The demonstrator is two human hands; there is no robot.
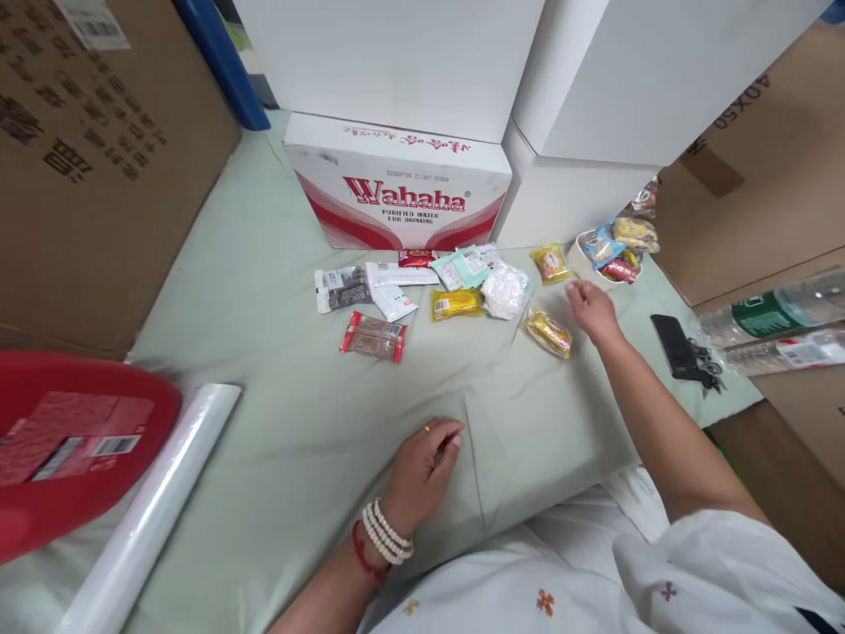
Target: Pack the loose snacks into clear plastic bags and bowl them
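My right hand reaches out over the pale green cloth, fingers loosely curled and holding nothing. It hovers just right of a yellow snack packet and below a white bowl heaped with snack packets. My left hand rests on the cloth close to my body, fingers curled under, with a ring and bead bracelets at the wrist. Several more snack packets lie in a cluster ahead, among them a brown-and-red bar and a white crinkled bag.
A Wahaha water carton and white boxes stand behind the snacks. Cardboard boxes flank both sides. A red basin and a clear film roll sit at left. A black phone, keys and plastic bottles lie at right.
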